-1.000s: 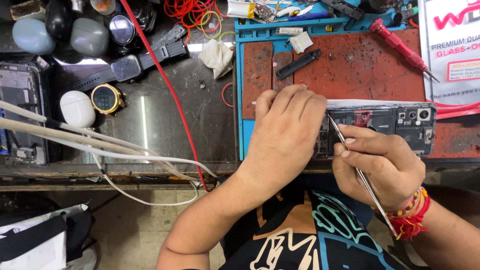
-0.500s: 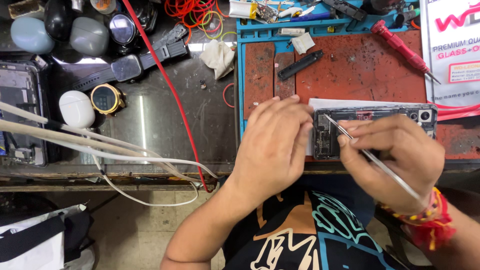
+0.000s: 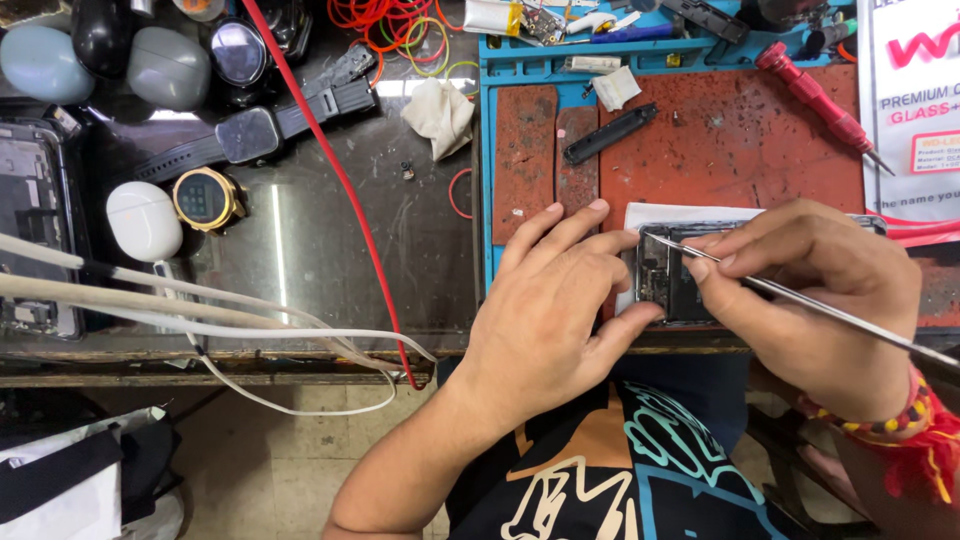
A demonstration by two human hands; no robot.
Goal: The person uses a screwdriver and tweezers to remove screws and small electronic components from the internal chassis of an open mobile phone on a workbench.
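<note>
An opened phone with its dark insides showing lies on the rust-red repair mat at the bench's near edge. My left hand rests on the phone's left end, thumb and fingers pinning it down. My right hand grips thin metal tweezers like a pen; their tip touches the phone's upper left part. My right hand hides most of the phone's right half. A white sheet sits under the phone's top edge.
A red screwdriver and a black plastic strip lie on the mat. A crumpled cloth, watches, a white earbud case, a red cable and white cables crowd the glass bench to the left.
My right hand has swung the tweezers flatter and slid left, so the tip now reaches farther left on the phone. My left hand has shifted slightly left along the phone.
</note>
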